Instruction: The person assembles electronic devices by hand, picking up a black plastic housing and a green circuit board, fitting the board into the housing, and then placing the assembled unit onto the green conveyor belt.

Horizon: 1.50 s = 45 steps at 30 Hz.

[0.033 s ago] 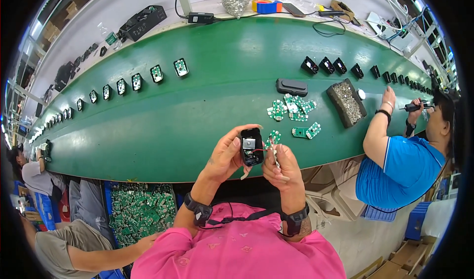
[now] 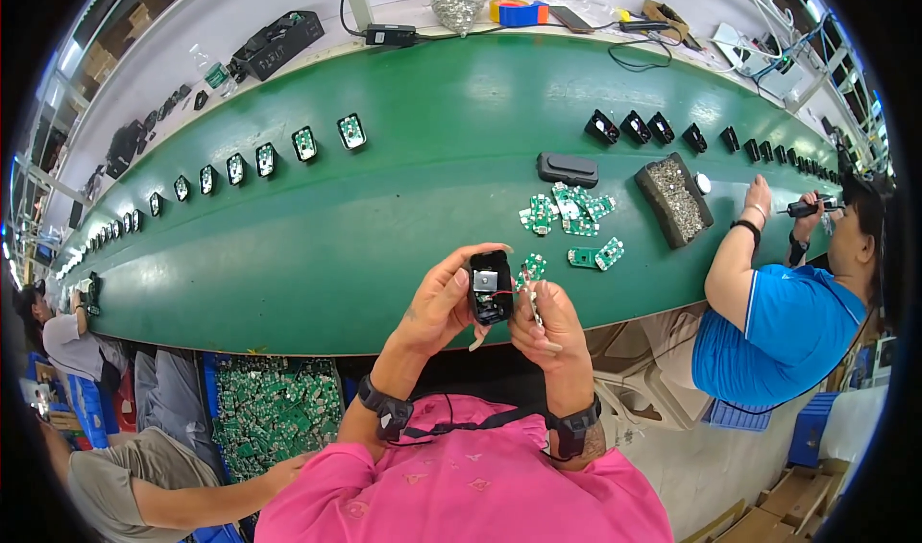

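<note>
My left hand point(image 2: 440, 298) is closed around an open black plastic housing point(image 2: 492, 305), its inside turned up. A silvery square part sits in the housing, with small parts and a red wire below it. Beside it, my right hand point(image 2: 551, 324) pinches a small circuit board point(image 2: 534, 303), seen nearly edge-on. The red wire runs from the housing toward this board. Just beyond my right fingers, a loose green circuit board point(image 2: 531, 267) lies on the green table point(image 2: 384, 245).
More circuit boards point(image 2: 580, 213) lie ahead, near a black case point(image 2: 568, 169) and a tray of small metal parts point(image 2: 676, 202). Housings with boards point(image 2: 265, 159) line the left; black housings point(image 2: 634, 127) line the right. A co-worker in blue point(image 2: 783, 322) holds a dark tool point(image 2: 805, 207).
The co-worker's free hand on the right has shifted slightly toward the near side. My hands, the housing and the board stay almost still.
</note>
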Motion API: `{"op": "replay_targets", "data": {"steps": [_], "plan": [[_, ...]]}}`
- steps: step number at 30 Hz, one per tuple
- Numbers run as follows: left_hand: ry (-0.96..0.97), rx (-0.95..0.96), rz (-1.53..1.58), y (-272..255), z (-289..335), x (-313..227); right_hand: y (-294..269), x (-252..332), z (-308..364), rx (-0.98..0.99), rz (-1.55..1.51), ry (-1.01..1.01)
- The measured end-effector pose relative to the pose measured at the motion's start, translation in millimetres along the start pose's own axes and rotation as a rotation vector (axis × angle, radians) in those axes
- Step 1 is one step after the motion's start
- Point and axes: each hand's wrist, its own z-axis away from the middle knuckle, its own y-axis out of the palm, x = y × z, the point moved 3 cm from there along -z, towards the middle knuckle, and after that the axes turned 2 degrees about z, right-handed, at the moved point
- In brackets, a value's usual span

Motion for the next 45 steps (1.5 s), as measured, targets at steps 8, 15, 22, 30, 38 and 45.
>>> {"op": "replay_targets", "data": {"steps": [8, 15, 22, 30, 38, 45], "plan": [[0.003, -0.009, 0.030, 1.1, 0.7, 0.7, -1.5, -0.2, 0.4, -0.032, 0.030, -0.054], [-0.007, 0.012, 0.044, 1.0, 1.1, 0.9, 0.4, -2.4, 1.4, -0.028, 0.042, -0.037], [-0.010, -0.001, 0.031, 0.3, 0.6, 3.7, 6.6, -1.1, 4.8, -0.020, 0.083, -0.026], [-0.025, -0.028, -0.096, 4.7, 2.3, -2.1, 6.8, 0.8, 7.5, -0.218, 0.371, -0.107], [-0.131, -0.111, -0.032, 8.6, 15.3, 0.3, 18.1, 22.2, 9.0, -0.407, 0.949, -0.210], [-0.189, -0.209, -0.265, 8.8, 23.5, -4.0, 24.0, 22.5, 4.7, -0.374, 0.833, -0.096]]}}
